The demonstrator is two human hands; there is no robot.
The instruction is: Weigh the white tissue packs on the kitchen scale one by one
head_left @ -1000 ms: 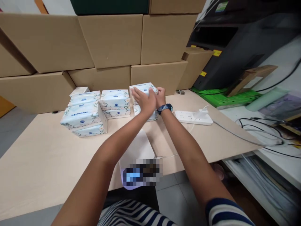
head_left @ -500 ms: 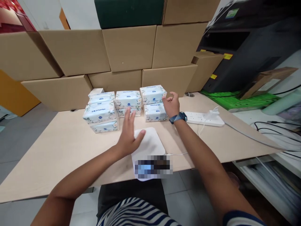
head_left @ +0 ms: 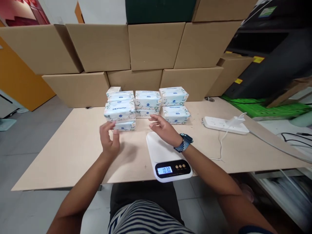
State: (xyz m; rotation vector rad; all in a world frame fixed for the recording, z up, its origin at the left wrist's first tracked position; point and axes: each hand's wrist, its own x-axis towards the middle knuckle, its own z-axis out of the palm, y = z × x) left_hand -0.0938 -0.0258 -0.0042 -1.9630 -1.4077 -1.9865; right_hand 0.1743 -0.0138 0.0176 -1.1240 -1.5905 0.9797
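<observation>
My left hand [head_left: 110,140] is open, thumb and fingers apart. It is at the front left corner of a stack of tissue packs [head_left: 120,110]; whether a fingertip touches the lower pack [head_left: 125,126] I cannot tell. My right hand [head_left: 167,130], a watch on its wrist, hovers open and holding nothing over the back of a white digital scale [head_left: 158,149]. The lit display [head_left: 165,170] appears to read 103.0. Two more stacks of white, flower-printed packs stand behind: a middle stack [head_left: 148,100] and a right stack [head_left: 174,97].
Cardboard boxes [head_left: 156,45] form a wall along the table's back. A white power strip [head_left: 225,125] with a plugged-in adapter and cable lies at right. Beyond it are a green crate [head_left: 258,109] and a dark machine [head_left: 265,65]. The wooden table [head_left: 73,152] ends at my lap.
My left hand has moved left, from over the scale to the left stack. My right hand has left the right stack and come over the scale. The view has turned left.
</observation>
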